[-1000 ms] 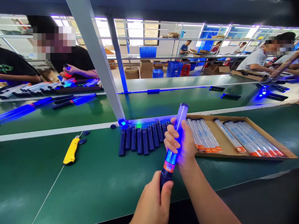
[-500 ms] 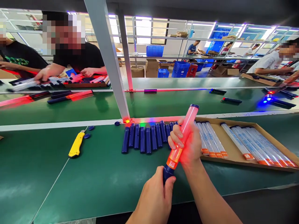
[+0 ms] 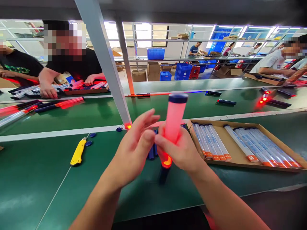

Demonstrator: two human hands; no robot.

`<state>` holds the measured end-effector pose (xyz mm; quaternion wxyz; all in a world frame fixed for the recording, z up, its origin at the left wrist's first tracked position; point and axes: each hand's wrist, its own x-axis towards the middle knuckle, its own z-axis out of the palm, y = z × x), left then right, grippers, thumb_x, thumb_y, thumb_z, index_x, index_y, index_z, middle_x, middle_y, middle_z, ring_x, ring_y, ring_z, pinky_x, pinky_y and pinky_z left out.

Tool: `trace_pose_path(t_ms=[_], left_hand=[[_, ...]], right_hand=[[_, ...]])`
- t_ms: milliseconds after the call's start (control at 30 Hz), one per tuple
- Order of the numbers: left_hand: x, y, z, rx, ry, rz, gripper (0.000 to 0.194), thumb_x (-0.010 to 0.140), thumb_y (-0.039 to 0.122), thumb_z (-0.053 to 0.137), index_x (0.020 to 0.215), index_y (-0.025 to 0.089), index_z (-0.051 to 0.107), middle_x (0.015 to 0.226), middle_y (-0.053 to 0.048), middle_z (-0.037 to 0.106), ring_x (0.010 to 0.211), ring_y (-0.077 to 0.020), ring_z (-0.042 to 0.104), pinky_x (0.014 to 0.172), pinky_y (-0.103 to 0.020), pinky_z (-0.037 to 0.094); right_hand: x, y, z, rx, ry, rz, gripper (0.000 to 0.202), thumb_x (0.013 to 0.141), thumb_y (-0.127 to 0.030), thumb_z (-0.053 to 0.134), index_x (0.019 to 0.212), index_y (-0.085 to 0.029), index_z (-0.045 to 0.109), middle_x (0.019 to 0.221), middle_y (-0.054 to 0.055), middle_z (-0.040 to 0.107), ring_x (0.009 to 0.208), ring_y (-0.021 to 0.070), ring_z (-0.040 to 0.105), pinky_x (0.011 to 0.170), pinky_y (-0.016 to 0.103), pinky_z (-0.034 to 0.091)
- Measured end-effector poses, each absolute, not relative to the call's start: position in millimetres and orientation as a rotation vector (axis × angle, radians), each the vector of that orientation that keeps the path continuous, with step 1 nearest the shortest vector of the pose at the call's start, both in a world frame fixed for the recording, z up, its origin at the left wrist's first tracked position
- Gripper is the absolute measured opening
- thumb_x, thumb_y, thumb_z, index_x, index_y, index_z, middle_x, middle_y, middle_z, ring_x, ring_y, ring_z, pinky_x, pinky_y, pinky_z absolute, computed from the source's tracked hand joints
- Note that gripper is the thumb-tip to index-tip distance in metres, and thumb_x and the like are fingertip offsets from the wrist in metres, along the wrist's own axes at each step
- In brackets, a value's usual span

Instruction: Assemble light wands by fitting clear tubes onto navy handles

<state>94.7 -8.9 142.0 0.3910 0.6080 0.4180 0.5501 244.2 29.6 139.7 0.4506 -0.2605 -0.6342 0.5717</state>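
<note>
A glowing red baton light (image 3: 176,118) stands nearly upright in the middle, with a dark blue cap on top, an orange band low down and a dark handle below. My right hand (image 3: 179,147) is wrapped round its tube. To the left of it my left hand (image 3: 134,148) is raised off the baton, fingers stretched and apart, holding nothing. Behind my hands, mostly hidden, lie dark blue handle tubes (image 3: 151,153). A cardboard tray (image 3: 222,134) at the right holds several clear tubes (image 3: 208,140) with orange ends.
A yellow utility knife (image 3: 78,152) lies at the left beside small blue caps (image 3: 88,143). A slanted metal post (image 3: 105,60) rises at the bench's back edge. Beyond it, a green belt (image 3: 153,108) carries several batons, and co-workers (image 3: 72,68) handle parts.
My left hand has let go of the baton's handle and moved up and left, its fingers opening. The baton in my right hand has shifted left and turned more upright.
</note>
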Motion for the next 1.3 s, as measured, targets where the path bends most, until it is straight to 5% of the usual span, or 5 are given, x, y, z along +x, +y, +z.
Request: trace_pose_path(t_ms=[367, 733, 867, 1033, 1300], left_hand=[[138, 14, 158, 1.594, 0.866, 1.446, 0.020, 0.098, 0.033, 0.055, 0.114, 0.023, 0.047, 0.087, 0.004, 0.056, 0.068, -0.0099, 0.062, 0.064, -0.024, 0.052], [119, -16, 74, 1.345, 0.881, 1.017, 0.074, 0.084, 0.049, 0.071, 0.144, 0.020, 0.037, 0.125, -0.014, 0.061, 0.107, -0.0227, 0.064, 0.085, -0.033, 0.053], [141, -30, 40, 1.254, 1.189, 0.639, 0.037, 0.089, 0.045, 0.060, 0.111, 0.015, 0.057, 0.059, 0.004, 0.059, 0.048, -0.0139, 0.053, 0.051, -0.025, 0.043], [154, -20, 49, 1.555, 1.662, 0.721, 0.014, 0.093, 0.026, 0.050, 0.101, 0.020, 0.060, 0.090, -0.007, 0.074, 0.078, -0.0221, 0.068, 0.068, -0.028, 0.044], [116, 139, 72, 2.173, 2.047, 0.159, 0.037, 0.099, 0.053, 0.043, 0.117, 0.021, 0.052, 0.106, -0.010, 0.072, 0.096, -0.0279, 0.070, 0.074, -0.033, 0.048]], right_hand=[[227, 24, 96, -0.625, -1.423, 1.089, 0.028, 0.083, -0.025, 0.070, 0.110, -0.033, 0.068, 0.104, 0.003, 0.068, 0.101, 0.0225, 0.065, 0.089, 0.036, 0.058], [246, 47, 102, -0.573, -0.910, 1.580, 0.026, 0.081, -0.031, 0.073, 0.076, -0.022, 0.049, 0.051, -0.012, 0.041, 0.037, 0.0052, 0.034, 0.035, 0.017, 0.036], [249, 54, 96, -0.516, -0.713, 1.669, 0.029, 0.080, -0.031, 0.073, 0.078, -0.023, 0.046, 0.051, -0.013, 0.038, 0.035, 0.0037, 0.026, 0.029, 0.014, 0.029], [242, 64, 93, -0.559, -0.565, 1.480, 0.033, 0.080, -0.035, 0.072, 0.075, -0.023, 0.042, 0.050, -0.014, 0.035, 0.034, 0.0037, 0.025, 0.029, 0.014, 0.028], [356, 125, 73, -1.309, -1.121, 0.721, 0.057, 0.084, -0.046, 0.066, 0.131, -0.019, 0.047, 0.125, 0.014, 0.061, 0.105, 0.0248, 0.066, 0.086, 0.038, 0.056]])
